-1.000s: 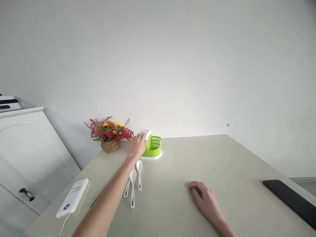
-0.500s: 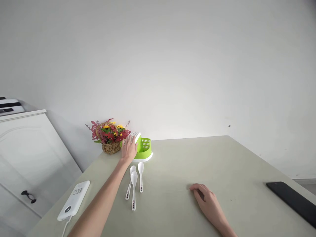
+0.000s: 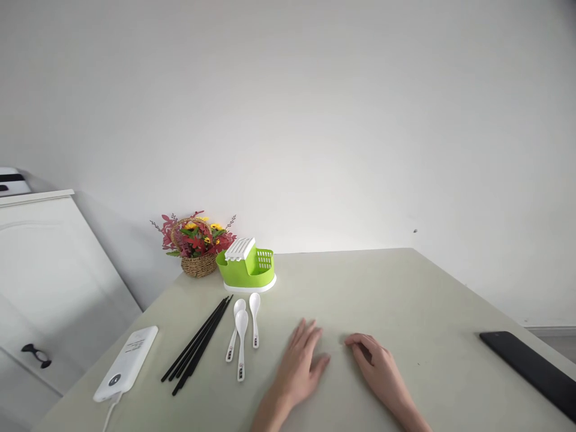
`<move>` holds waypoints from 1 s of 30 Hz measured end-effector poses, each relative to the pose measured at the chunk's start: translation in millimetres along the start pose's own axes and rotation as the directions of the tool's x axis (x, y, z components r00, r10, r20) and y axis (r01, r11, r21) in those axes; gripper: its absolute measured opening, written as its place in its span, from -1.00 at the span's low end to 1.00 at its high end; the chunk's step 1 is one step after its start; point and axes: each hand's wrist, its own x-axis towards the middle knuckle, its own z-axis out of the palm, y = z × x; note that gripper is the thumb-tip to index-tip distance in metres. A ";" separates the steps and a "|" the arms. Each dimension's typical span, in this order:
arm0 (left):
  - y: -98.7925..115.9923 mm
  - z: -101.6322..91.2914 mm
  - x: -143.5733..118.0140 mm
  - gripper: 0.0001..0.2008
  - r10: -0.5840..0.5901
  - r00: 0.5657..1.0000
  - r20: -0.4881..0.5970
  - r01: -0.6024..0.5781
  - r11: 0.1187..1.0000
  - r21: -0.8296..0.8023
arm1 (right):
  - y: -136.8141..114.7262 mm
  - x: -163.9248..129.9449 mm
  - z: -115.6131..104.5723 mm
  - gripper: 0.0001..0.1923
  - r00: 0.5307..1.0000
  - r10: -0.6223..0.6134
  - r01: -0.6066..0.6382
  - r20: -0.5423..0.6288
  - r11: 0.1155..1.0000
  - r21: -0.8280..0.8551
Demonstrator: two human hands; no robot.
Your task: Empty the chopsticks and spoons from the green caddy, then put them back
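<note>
My left hand [image 3: 302, 363] is over the table just right of the spoons, its fingers stretched and the thumb apart, holding nothing. To its right, my right hand [image 3: 375, 363] rests on the table, fingers loosely curled against the thumb with nothing seen in them. Three white spoons [image 3: 242, 327] lie with their bowls away from me, two of them overlapping. Left of them is a slanted bundle of several black chopsticks [image 3: 198, 345]. Behind the spoons stands a green utensil holder [image 3: 236, 277] with a white slotted top [image 3: 240, 248] and a white base.
A wicker basket of artificial flowers [image 3: 198, 265] stands left of the holder. On the table's left side lies a white power bank [image 3: 126, 365] with a cable; a black phone [image 3: 526, 369] lies at the right edge. A white cabinet [image 3: 54, 270] is beside the table.
My left hand has left the holder's white top and come back towards me, to the right of the spoons. The chopsticks, hidden by the arm before, now show. My right hand stays put.
</note>
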 end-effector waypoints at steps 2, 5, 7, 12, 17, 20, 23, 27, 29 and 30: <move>4.7 -0.6 -17.3 -0.50 -0.010 0.999 0.042 0.008 1.000 0.027 | -0.2 -0.3 0.0 -0.69 1.000 0.003 -0.003 -0.003 1.000 -0.003; 6.4 -8.3 -33.8 -0.48 -0.010 0.997 0.074 0.003 0.996 0.088 | -0.5 -1.7 -0.3 -0.69 1.000 0.016 -0.016 -0.006 1.000 -0.011; 6.4 -12.4 -41.3 -0.48 -0.001 0.997 0.076 -0.009 0.991 0.131 | -0.7 -2.9 -0.5 -0.69 0.999 0.034 -0.034 -0.002 0.999 -0.013; 6.8 -11.0 -55.0 -0.44 0.028 1.000 0.012 -0.030 0.972 0.232 | -1.3 -4.6 -1.0 -0.69 0.999 0.046 -0.046 -0.001 0.999 -0.013; 9.3 -4.8 -59.4 -0.43 0.029 0.999 -0.035 -0.017 0.953 0.302 | -0.2 -5.1 -1.2 -0.70 0.999 0.035 -0.035 -0.003 0.999 -0.018; 11.5 -3.9 -61.4 -0.43 0.027 0.999 -0.028 -0.016 0.946 0.325 | -0.4 -5.3 -1.6 -0.69 0.999 0.031 -0.031 -0.009 0.999 -0.019; 14.9 -4.4 -66.8 -0.41 0.017 1.000 -0.021 -0.010 0.947 0.320 | -2.1 -5.9 -2.7 -0.68 0.999 0.044 -0.044 0.001 0.999 -0.022; 18.2 -0.4 -79.5 -0.36 0.001 0.998 -0.056 0.016 0.953 0.303 | -4.3 -7.0 -3.9 -0.66 0.998 0.064 -0.063 0.014 0.998 -0.027; 16.8 5.9 -87.1 -0.33 0.011 0.996 -0.089 0.017 0.952 0.306 | -4.2 -7.3 -3.9 -0.66 0.998 0.065 -0.065 0.017 0.998 -0.029; 14.9 9.9 -90.9 -0.32 0.020 0.994 -0.105 0.014 0.950 0.311 | -3.9 -7.4 -3.8 -0.66 0.998 0.063 -0.063 0.018 0.998 -0.029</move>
